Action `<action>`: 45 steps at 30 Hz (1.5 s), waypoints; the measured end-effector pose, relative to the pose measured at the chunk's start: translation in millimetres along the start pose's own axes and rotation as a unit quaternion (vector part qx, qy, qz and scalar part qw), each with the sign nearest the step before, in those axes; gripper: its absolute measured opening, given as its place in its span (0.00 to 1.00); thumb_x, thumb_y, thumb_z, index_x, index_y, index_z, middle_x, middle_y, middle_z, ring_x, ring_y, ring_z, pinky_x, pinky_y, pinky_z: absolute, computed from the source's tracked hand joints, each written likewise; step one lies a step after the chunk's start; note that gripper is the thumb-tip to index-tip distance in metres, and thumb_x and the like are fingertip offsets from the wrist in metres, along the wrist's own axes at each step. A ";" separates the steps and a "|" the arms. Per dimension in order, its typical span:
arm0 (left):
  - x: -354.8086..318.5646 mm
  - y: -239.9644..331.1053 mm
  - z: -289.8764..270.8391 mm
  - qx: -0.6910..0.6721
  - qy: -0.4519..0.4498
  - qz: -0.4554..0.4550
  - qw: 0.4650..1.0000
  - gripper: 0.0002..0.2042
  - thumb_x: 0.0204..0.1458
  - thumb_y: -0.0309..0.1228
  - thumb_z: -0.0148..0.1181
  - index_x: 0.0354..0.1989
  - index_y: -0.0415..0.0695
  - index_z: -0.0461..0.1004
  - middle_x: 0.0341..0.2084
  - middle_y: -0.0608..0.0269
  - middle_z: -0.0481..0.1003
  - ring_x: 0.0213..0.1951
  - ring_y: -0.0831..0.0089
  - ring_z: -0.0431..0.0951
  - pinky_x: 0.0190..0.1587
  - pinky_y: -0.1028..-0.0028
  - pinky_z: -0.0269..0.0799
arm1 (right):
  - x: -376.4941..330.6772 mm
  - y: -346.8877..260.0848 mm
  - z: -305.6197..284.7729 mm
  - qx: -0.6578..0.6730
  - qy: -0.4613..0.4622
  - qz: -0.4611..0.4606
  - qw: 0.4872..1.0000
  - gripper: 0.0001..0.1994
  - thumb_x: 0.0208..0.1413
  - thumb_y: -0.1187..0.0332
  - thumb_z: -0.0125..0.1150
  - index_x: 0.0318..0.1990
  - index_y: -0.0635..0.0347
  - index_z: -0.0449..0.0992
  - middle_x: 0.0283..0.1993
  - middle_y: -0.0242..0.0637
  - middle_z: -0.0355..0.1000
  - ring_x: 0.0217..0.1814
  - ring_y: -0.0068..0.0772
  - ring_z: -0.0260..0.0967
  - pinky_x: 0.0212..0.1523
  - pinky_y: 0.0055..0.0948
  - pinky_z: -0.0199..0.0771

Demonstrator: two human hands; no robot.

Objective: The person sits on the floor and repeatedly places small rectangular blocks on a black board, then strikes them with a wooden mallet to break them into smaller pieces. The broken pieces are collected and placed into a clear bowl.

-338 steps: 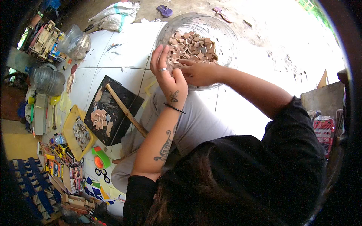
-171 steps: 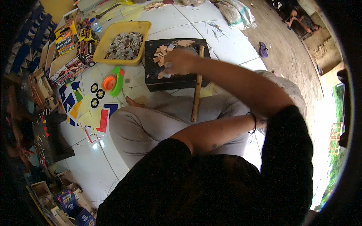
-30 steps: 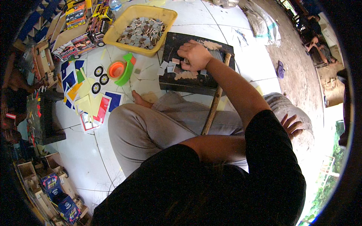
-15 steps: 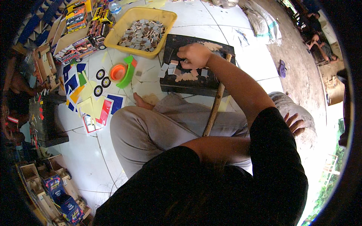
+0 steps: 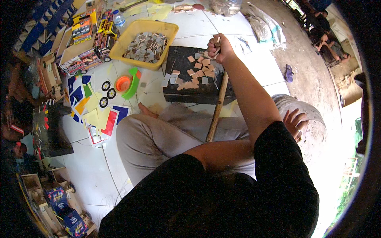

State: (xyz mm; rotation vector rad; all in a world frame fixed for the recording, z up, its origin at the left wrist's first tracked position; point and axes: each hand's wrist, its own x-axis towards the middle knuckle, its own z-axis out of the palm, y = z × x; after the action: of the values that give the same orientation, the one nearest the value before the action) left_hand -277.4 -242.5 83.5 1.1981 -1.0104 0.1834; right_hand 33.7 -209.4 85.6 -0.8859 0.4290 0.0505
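Observation:
My right hand (image 5: 221, 48) is closed above the far right part of a low black block (image 5: 184, 95), with small wooden squares (image 5: 217, 50) showing between the fingers. Loose squares (image 5: 200, 68), some tan and some grey, lie scattered over the block's top beneath it. A wooden stick (image 5: 217, 109) leans against the block's right side, its near end over my lap; its far end is hidden by my right forearm. My left arm crosses under the right one. Beside my right knee, my left hand (image 5: 295, 123) is open with fingers spread, holding nothing.
A yellow basin (image 5: 115, 51) of squares stands beyond the block. Leftward are an orange and green tape dispenser (image 5: 129, 83), black toy wheels (image 5: 106, 93), coloured sheets (image 5: 95, 113) and toy trucks (image 5: 81, 51). A purple sandal (image 5: 289, 73) lies at right; people sit at both edges.
My right hand has lifted off the block and moved rightward, closed on squares. More loose squares show on the block. My left hand has shifted slightly, fingers more spread.

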 end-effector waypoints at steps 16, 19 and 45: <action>11.1 7.6 -34.3 -0.019 -0.089 -0.001 0.996 0.29 0.37 0.18 0.51 0.55 0.41 0.57 0.56 0.50 0.52 0.62 0.45 0.46 0.63 0.44 0.38 | -344.1 -109.6 -37.3 -0.345 0.138 -0.449 0.813 0.18 0.57 0.57 0.47 0.42 0.65 0.69 0.33 0.34 0.67 0.33 0.24 0.66 0.32 0.19 0.66; 12.9 15.5 -36.3 0.012 -0.065 -0.031 0.997 0.32 0.32 0.14 0.50 0.54 0.41 0.56 0.55 0.50 0.55 0.61 0.46 0.50 0.62 0.48 0.42 | -385.0 -87.6 -94.9 -0.370 0.335 -0.425 0.755 0.16 0.58 0.60 0.45 0.44 0.65 0.71 0.34 0.36 0.69 0.35 0.27 0.67 0.37 0.23 0.67; -60.3 -140.5 -319.6 0.520 -0.412 -0.375 0.647 0.09 0.48 0.27 0.50 0.31 0.38 0.78 0.32 0.45 0.76 0.37 0.52 0.77 0.40 0.63 0.74 | -380.1 49.6 -105.7 -0.780 0.425 -0.125 0.441 0.27 0.49 0.49 0.59 0.46 0.66 0.72 0.32 0.45 0.76 0.31 0.44 0.76 0.30 0.35 0.75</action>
State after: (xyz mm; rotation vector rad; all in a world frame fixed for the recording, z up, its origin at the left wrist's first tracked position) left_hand -50.6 -10.4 -58.7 2.8539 -1.0523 -0.6086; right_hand -360.7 -207.7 136.2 -2.9142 1.2589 -0.3827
